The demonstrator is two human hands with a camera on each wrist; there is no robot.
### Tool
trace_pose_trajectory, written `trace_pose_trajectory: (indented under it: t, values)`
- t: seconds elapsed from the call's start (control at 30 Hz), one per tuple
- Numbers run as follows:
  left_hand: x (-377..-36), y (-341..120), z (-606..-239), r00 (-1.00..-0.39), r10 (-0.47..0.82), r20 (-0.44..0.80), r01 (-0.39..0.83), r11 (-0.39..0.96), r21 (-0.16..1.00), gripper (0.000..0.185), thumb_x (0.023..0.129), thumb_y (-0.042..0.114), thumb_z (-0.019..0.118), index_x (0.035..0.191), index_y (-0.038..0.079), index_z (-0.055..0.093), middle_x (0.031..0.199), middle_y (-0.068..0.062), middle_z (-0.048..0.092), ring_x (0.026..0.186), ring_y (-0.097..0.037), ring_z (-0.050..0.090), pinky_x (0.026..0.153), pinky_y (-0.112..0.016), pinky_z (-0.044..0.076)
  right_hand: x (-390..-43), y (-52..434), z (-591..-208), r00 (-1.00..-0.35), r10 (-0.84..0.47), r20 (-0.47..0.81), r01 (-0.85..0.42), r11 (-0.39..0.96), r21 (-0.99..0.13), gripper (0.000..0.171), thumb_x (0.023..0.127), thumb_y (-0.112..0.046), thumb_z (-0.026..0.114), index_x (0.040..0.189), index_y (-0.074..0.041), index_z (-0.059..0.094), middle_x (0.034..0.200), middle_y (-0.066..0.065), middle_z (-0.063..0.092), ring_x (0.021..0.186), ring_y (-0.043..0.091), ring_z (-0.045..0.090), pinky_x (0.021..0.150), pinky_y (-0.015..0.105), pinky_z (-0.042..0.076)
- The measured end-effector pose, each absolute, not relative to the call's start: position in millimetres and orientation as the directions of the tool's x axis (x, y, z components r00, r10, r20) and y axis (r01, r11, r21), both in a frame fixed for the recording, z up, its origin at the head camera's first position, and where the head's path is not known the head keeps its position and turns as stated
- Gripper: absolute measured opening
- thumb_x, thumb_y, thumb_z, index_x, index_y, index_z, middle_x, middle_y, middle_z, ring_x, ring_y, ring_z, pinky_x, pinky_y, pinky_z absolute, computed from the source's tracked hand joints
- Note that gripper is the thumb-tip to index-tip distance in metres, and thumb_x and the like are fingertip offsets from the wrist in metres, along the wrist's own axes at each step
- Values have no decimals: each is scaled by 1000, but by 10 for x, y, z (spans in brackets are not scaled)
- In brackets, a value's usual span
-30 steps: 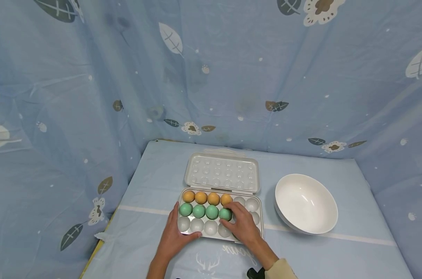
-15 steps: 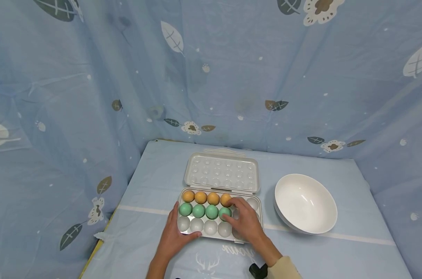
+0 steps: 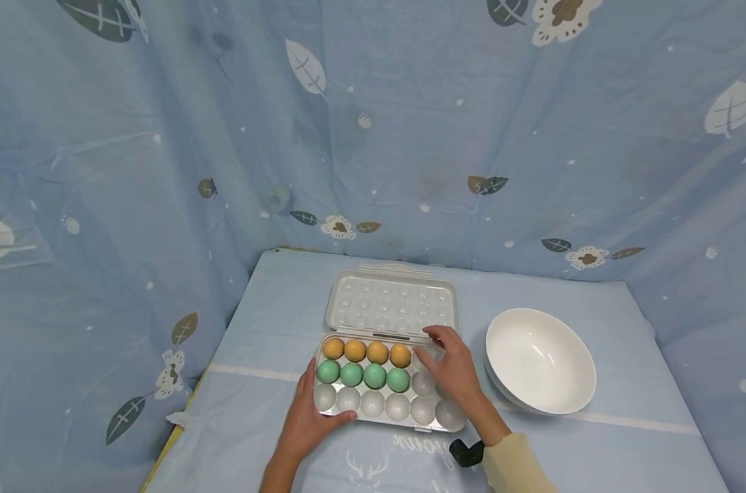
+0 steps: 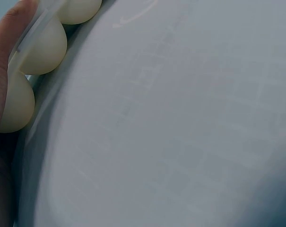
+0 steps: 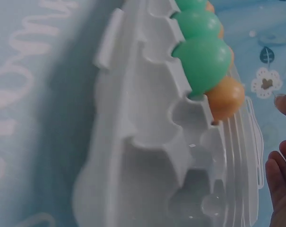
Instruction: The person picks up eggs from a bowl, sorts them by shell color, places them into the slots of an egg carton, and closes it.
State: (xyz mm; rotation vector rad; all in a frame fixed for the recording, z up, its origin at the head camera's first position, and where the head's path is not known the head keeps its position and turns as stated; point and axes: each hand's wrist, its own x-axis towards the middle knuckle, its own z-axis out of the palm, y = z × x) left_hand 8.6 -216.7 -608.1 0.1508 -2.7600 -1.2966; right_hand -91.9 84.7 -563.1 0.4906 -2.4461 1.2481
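Note:
A plastic egg carton (image 3: 373,404) lies unfolded, its dimpled lid (image 3: 391,301) laid back behind it. Orange eggs (image 3: 377,352) fill the left part of the back row, and green eggs (image 3: 374,376) stand in front of them in the middle row. The front cups are bare. My left hand (image 3: 304,421) grips the carton's front left corner, thumb along the front rim and fingers down the left side. Above the right-hand cups is my right hand (image 3: 456,366), thumb and fingers apart and nothing between them. The right wrist view shows its fingers (image 5: 280,175) beyond the carton's rim.
A large white bowl (image 3: 539,363) stands to the right of the carton. A dark device (image 3: 467,452) sits at the right wrist. A patterned blue cloth covers the table (image 3: 250,404), and a matching curtain (image 3: 410,137) hangs behind it.
My right hand has left the rightmost green and orange eggs, which stay in their cups. It has moved right and farther back, its fingers spreading. The left hand keeps its place.

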Motion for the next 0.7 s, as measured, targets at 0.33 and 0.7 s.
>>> trace_pose_trajectory:
  t: [0.33, 0.7]
  values:
    - [101, -2148, -6089, -989, -141, 40, -58, 628, 776, 143, 58, 63, 95, 166, 14, 15, 161, -19, 34, 144, -39, 42, 116, -59, 38, -1173, 986, -5635, -900, -30, 434, -379, 543, -749, 44, 86, -12, 85, 123, 2, 66, 117, 20, 68, 107, 36, 68, 93, 45, 59]
    - [89, -2146, -6068, -991, -137, -2, -87, 615, 784, 145, 57, 65, 94, 166, 16, 13, 163, -16, 33, 147, -36, 40, 119, -56, 35, -1366, 1053, -5562, -961, 58, 269, -188, 573, -798, 54, 93, -26, 78, 137, -1, 59, 138, 23, 58, 127, 41, 57, 107, 51, 49]
